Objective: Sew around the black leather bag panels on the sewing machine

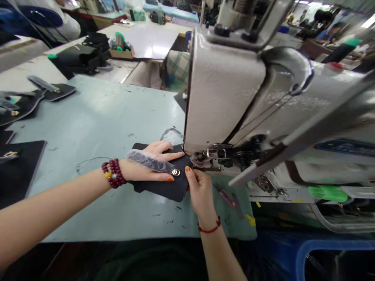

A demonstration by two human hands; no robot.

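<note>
A black leather flap with a gold metal clasp lies on the pale green table, its far edge running in under the presser foot of an industrial sewing machine. My left hand presses flat on the flap, fingers spread beside the clasp, with a strip of translucent plastic lying across the hand. My right hand pinches the flap's near edge, close to the presser foot. The needle is hidden by the machine and the fingers.
Several black flaps with clasps lie at the table's left. Pink-handled snips sit right of my right hand. Beyond the table are black bags and a box of thread spools. A co-worker sits at far right.
</note>
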